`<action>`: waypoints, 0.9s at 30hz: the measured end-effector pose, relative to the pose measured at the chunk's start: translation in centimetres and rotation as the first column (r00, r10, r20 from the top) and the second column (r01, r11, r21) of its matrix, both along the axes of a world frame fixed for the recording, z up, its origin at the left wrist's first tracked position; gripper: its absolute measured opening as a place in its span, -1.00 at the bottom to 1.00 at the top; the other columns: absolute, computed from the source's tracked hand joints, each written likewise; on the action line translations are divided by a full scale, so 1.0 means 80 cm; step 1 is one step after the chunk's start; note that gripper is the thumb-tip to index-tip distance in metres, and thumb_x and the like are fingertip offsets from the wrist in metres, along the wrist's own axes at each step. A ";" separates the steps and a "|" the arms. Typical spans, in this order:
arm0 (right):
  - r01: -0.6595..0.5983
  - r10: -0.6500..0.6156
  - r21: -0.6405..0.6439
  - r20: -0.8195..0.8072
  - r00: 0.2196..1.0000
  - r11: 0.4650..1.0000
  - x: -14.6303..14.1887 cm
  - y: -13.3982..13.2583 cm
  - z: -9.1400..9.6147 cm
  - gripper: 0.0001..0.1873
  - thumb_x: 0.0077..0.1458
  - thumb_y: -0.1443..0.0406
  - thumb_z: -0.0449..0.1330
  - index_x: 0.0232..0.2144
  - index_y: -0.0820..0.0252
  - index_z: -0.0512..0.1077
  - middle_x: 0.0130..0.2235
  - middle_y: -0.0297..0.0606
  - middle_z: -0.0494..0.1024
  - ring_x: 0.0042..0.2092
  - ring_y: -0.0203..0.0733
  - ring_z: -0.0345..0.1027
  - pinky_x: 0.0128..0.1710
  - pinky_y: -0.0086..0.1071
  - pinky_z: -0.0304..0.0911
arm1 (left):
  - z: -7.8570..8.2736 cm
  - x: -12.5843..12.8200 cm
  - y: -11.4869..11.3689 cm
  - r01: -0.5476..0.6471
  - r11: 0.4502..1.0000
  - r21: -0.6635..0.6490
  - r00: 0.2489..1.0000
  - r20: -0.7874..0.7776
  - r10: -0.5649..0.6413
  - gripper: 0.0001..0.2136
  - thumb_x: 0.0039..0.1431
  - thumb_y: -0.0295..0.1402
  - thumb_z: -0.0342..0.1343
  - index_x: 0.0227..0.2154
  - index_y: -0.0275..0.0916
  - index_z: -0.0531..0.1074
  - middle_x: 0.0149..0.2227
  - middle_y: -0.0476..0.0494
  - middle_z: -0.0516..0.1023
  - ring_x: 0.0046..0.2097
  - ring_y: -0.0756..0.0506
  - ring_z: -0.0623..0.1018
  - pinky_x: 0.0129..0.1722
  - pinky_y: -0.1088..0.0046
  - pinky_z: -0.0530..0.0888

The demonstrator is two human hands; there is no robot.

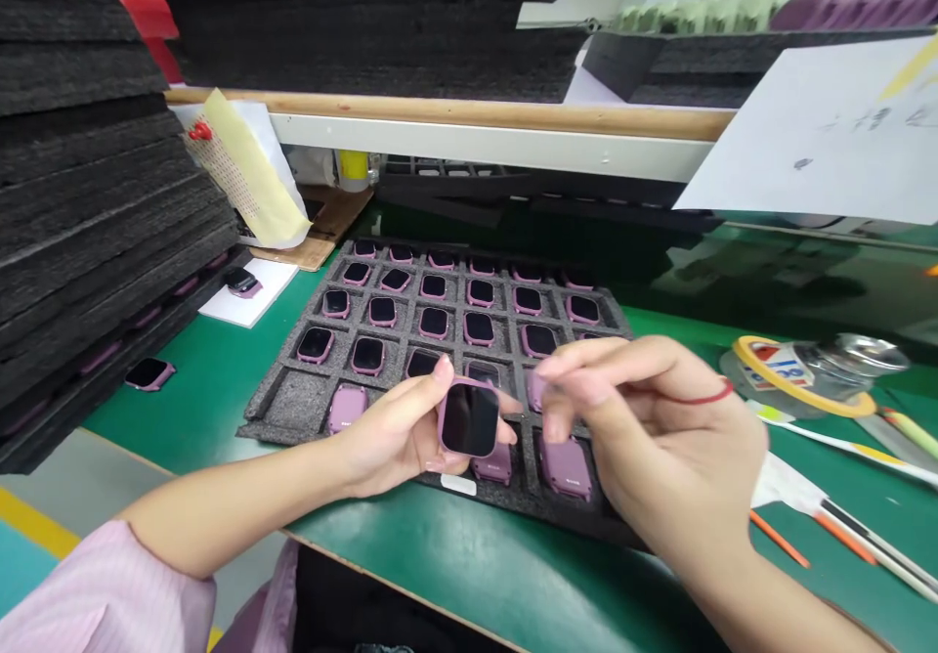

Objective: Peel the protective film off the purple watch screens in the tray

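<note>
My left hand (410, 428) grips a purple smartwatch body (470, 418) by its edges, black screen facing up. To its right, above the tray, my right hand (645, 418) is closed, thumb and fingertips pinched together. The fingertips are blurred, and I cannot make out what they hold. Beneath both hands lies a black foam tray (293, 404) with rows of square pockets. Most pockets carry similar purple watch bodies, screen up in the back rows. Several in the front row lie back side up, such as a watch body (566, 465) near my right hand.
Tall stacks of black foam trays (88, 174) rise at the left. One watch (149, 373) lies on the green table (469, 555), another on a white pad (249, 303). At right are a glass jar (806, 379) with a yellow tape ring, a toothbrush (850, 446) and thin tools. A shelf edge (469, 130) crosses above.
</note>
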State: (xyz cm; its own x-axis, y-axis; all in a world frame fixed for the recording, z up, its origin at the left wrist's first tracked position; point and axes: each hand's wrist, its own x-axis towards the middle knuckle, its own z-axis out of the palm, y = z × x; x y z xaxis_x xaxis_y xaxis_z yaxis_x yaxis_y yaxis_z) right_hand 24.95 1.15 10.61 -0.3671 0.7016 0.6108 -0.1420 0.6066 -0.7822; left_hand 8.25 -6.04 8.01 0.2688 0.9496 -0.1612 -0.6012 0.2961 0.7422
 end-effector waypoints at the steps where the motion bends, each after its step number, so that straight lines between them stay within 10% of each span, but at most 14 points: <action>1: 0.001 -0.003 -0.053 -0.040 0.999 0.999 0.002 0.001 0.000 -0.84 0.26 0.28 0.23 -0.40 0.08 0.41 -0.30 -0.29 0.63 -0.54 -0.30 0.48 -0.47 -0.34 0.52 | 0.000 0.000 0.000 0.013 1.000 -0.002 1.000 0.004 -0.013 -0.44 0.12 0.15 0.20 -0.23 -0.35 0.58 -0.37 -0.19 0.59 -0.58 0.12 0.26 -0.59 0.53 0.07; 7: -0.016 0.015 -0.055 -0.017 1.000 0.998 0.008 0.005 -0.003 -0.76 0.20 0.35 0.30 -0.09 0.04 0.43 -0.05 -0.22 0.65 0.00 -0.10 0.59 0.04 -0.20 0.55 | -0.001 0.000 -0.002 0.025 0.999 -0.035 0.999 0.044 -0.024 -0.51 0.13 0.08 0.23 -0.19 -0.30 0.62 -0.34 -0.19 0.61 -0.56 0.12 0.30 -0.57 0.54 0.11; 20: -0.081 -0.037 0.483 0.230 0.972 0.872 0.026 0.012 0.003 -0.70 0.13 0.47 0.32 -0.15 -0.01 0.56 -0.22 -0.30 0.71 -0.19 -0.11 0.64 -0.21 -0.25 0.62 | -0.004 0.000 -0.004 0.013 0.999 -0.033 0.997 0.073 -0.010 -0.57 0.11 0.03 0.29 -0.24 -0.30 0.57 -0.42 -0.12 0.55 -0.56 0.10 0.32 -0.57 0.57 0.17; 27: -0.236 0.024 0.466 0.416 0.909 0.853 0.039 -0.011 -0.008 -0.59 0.37 0.34 -0.01 0.07 -0.16 0.51 -0.11 -0.36 0.69 -0.08 -0.11 0.61 -0.02 -0.23 0.57 | 0.003 0.001 -0.005 0.008 0.999 -0.054 0.999 0.032 -0.006 -0.52 0.05 0.06 0.32 -0.25 -0.33 0.56 -0.49 -0.02 0.43 -0.57 0.10 0.34 -0.61 0.59 0.24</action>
